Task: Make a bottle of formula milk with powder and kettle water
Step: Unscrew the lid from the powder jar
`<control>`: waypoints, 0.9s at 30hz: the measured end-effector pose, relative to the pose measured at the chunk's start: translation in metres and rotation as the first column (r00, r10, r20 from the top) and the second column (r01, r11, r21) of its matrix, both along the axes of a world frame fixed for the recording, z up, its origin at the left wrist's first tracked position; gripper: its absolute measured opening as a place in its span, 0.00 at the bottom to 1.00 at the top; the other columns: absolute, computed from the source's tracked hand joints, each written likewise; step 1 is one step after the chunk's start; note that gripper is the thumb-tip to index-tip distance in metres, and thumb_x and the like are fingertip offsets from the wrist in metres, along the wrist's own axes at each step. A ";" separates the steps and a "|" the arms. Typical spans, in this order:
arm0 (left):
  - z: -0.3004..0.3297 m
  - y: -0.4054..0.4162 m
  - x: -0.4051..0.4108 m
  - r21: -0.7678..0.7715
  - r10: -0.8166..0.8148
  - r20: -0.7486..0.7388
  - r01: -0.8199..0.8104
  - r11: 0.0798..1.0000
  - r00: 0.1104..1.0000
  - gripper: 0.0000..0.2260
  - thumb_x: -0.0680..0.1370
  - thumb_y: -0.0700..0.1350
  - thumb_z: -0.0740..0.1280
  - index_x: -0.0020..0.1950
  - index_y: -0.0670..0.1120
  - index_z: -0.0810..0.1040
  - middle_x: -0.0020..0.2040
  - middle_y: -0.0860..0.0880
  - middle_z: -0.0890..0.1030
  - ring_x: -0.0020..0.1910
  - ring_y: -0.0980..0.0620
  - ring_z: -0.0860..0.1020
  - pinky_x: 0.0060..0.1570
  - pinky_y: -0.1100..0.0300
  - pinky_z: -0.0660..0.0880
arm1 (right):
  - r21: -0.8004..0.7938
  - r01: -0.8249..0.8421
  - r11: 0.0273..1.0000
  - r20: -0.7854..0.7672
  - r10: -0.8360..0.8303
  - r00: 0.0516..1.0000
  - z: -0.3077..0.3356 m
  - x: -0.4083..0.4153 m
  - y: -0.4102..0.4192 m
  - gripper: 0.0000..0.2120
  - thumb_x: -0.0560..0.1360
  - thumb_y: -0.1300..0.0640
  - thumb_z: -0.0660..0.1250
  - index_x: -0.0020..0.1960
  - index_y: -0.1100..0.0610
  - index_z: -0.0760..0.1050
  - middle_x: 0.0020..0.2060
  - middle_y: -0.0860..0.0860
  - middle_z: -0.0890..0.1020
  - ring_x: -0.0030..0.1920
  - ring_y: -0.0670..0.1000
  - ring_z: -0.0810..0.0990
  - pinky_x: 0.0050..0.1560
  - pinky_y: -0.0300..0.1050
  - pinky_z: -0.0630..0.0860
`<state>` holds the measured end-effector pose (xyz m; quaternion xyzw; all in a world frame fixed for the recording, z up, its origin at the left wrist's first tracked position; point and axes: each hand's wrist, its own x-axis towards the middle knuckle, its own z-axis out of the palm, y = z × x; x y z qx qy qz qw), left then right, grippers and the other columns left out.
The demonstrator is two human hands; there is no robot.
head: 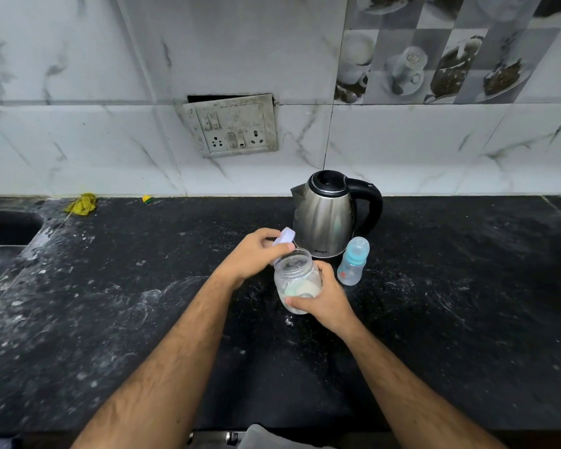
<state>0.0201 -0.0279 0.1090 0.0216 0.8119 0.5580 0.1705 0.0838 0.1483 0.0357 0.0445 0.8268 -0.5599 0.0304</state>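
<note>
Powder jar [298,280] at centre of counter [110,319] | our left hand [256,254] pinches lilac lid [285,237] at its 11 o'clock | right hand [324,299] grips jar wall | capped bottle [353,260] at 2 o'clock, touching kettle [327,212] | risk: we tilt jar, powder spills.

On the counter [434,319], the jar [297,280] sits at centre. The kettle [327,215] stands at its 1 o'clock, the baby bottle [353,260] at 3 o'clock just beside it, the cloth [82,204] far off at 10 o'clock.
</note>
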 end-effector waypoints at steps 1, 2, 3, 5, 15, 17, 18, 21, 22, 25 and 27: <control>-0.002 -0.004 0.000 0.076 0.054 0.063 -0.058 0.995 0.997 0.16 0.75 0.57 0.69 0.61 0.52 0.76 0.52 0.51 0.82 0.48 0.56 0.79 0.48 0.59 0.74 | -0.004 0.011 1.000 -0.005 -0.011 1.000 -0.001 0.000 0.000 0.39 0.60 0.56 0.83 0.65 0.49 0.67 0.56 0.41 0.78 0.56 0.41 0.77 0.53 0.34 0.73; -0.005 -0.009 0.000 0.164 0.101 0.150 -0.125 0.979 0.984 0.13 0.78 0.57 0.65 0.59 0.53 0.77 0.54 0.50 0.81 0.48 0.54 0.79 0.48 0.58 0.73 | -0.004 0.022 1.000 -0.010 -0.022 1.000 -0.001 -0.001 0.000 0.38 0.60 0.55 0.83 0.64 0.48 0.67 0.57 0.42 0.78 0.57 0.41 0.77 0.53 0.34 0.72; -0.008 -0.014 0.000 0.258 0.122 0.251 -0.188 0.948 0.960 0.13 0.79 0.58 0.62 0.58 0.53 0.76 0.55 0.49 0.82 0.50 0.52 0.80 0.48 0.57 0.74 | -0.002 0.030 1.000 -0.014 -0.030 0.999 -0.002 -0.001 0.001 0.38 0.59 0.55 0.83 0.64 0.48 0.67 0.57 0.43 0.78 0.57 0.42 0.77 0.53 0.34 0.72; -0.020 -0.027 0.000 0.403 0.110 0.413 -0.290 0.868 0.904 0.17 0.79 0.60 0.58 0.61 0.52 0.75 0.57 0.46 0.83 0.55 0.47 0.82 0.47 0.54 0.77 | 0.010 0.037 0.999 -0.016 -0.037 0.999 -0.003 -0.003 0.001 0.38 0.59 0.54 0.83 0.63 0.47 0.68 0.58 0.45 0.78 0.57 0.42 0.77 0.54 0.35 0.72; -0.108 -0.060 0.003 0.067 0.476 0.401 -0.543 0.837 0.783 0.15 0.78 0.39 0.66 0.65 0.42 0.71 0.56 0.37 0.81 0.39 0.44 0.83 0.26 0.58 0.79 | 0.015 0.012 1.000 -0.003 -0.012 1.000 -0.007 -0.006 -0.001 0.38 0.55 0.48 0.81 0.61 0.44 0.67 0.58 0.45 0.78 0.58 0.45 0.78 0.62 0.47 0.76; -0.121 -0.065 0.000 -0.096 0.539 0.299 -0.537 0.838 0.787 0.14 0.76 0.41 0.70 0.60 0.41 0.75 0.53 0.39 0.81 0.39 0.44 0.81 0.26 0.58 0.76 | 0.015 0.017 1.000 -0.001 -0.017 1.000 -0.008 -0.006 -0.001 0.37 0.57 0.50 0.81 0.61 0.44 0.67 0.58 0.44 0.79 0.58 0.45 0.78 0.61 0.45 0.76; -0.124 -0.066 -0.001 -0.171 0.554 0.242 -0.527 0.832 0.796 0.13 0.74 0.42 0.72 0.57 0.41 0.77 0.49 0.40 0.82 0.39 0.44 0.79 0.29 0.57 0.75 | 0.018 0.017 1.000 -0.002 -0.017 1.000 -0.008 -0.005 -0.001 0.37 0.58 0.51 0.82 0.61 0.44 0.67 0.58 0.44 0.79 0.58 0.45 0.78 0.60 0.43 0.76; -0.131 -0.071 -0.004 -0.345 0.525 0.144 -0.455 0.821 0.839 0.13 0.71 0.47 0.75 0.51 0.44 0.80 0.46 0.41 0.84 0.40 0.43 0.78 0.44 0.51 0.79 | 0.035 0.013 0.999 0.003 -0.013 1.000 -0.009 -0.006 0.000 0.37 0.58 0.51 0.82 0.62 0.45 0.68 0.57 0.43 0.79 0.58 0.43 0.78 0.59 0.42 0.75; -0.133 -0.072 -0.003 -0.374 0.510 0.140 -0.432 0.821 0.849 0.14 0.70 0.49 0.75 0.52 0.45 0.80 0.47 0.42 0.84 0.42 0.43 0.80 0.47 0.50 0.79 | 0.038 0.012 0.999 0.008 -0.012 1.000 -0.009 -0.006 0.000 0.37 0.58 0.51 0.82 0.62 0.45 0.68 0.57 0.42 0.79 0.57 0.43 0.78 0.59 0.42 0.75; -0.133 -0.072 0.000 -0.449 0.483 0.122 -0.386 0.806 0.867 0.19 0.69 0.53 0.76 0.56 0.46 0.79 0.51 0.44 0.84 0.51 0.42 0.80 0.50 0.51 0.77 | 0.045 0.021 0.999 0.018 -0.022 1.000 -0.010 -0.005 0.000 0.39 0.57 0.48 0.82 0.63 0.46 0.68 0.57 0.41 0.79 0.57 0.42 0.78 0.58 0.43 0.76; -0.129 -0.067 0.003 -0.548 0.482 0.084 -0.363 0.753 0.872 0.22 0.69 0.55 0.75 0.59 0.47 0.77 0.55 0.45 0.82 0.56 0.42 0.79 0.47 0.53 0.73 | 0.047 0.021 0.999 0.020 -0.022 1.000 -0.011 -0.005 0.000 0.39 0.57 0.48 0.82 0.63 0.46 0.68 0.57 0.42 0.79 0.57 0.42 0.78 0.58 0.42 0.76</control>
